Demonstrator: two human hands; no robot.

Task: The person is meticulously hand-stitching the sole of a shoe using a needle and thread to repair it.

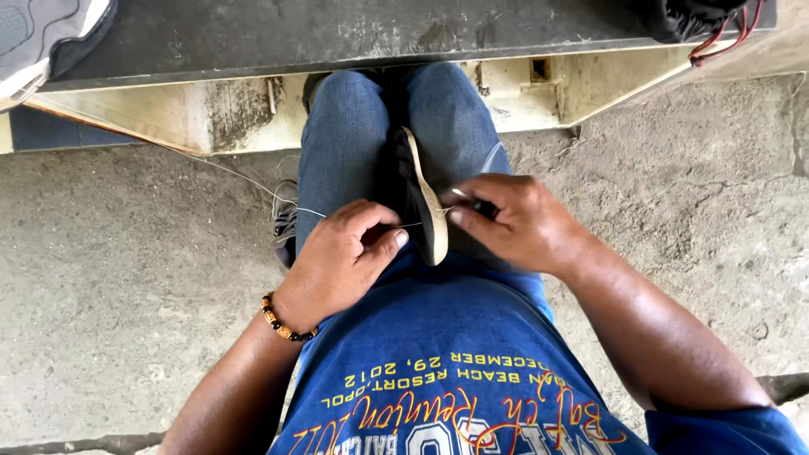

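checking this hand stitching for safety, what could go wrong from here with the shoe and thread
1. The right hand pinches a small dark tool right at the sole edge; its tip is hidden, so a slip could jab the left hand pressing close by.
2. The shoe is only wedged edge-up between the knees, so a hard pull might twist it loose.
3. The thin thread trails off to the left and could snag or cut into fingers under tension.

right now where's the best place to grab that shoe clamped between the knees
Probably the shoe is best taken across its upturned heel end, from above. It stands on edge between the jeans-clad knees, tan sole rim up, so only that narrow top edge is free. The left hand and right hand flank it with thread.
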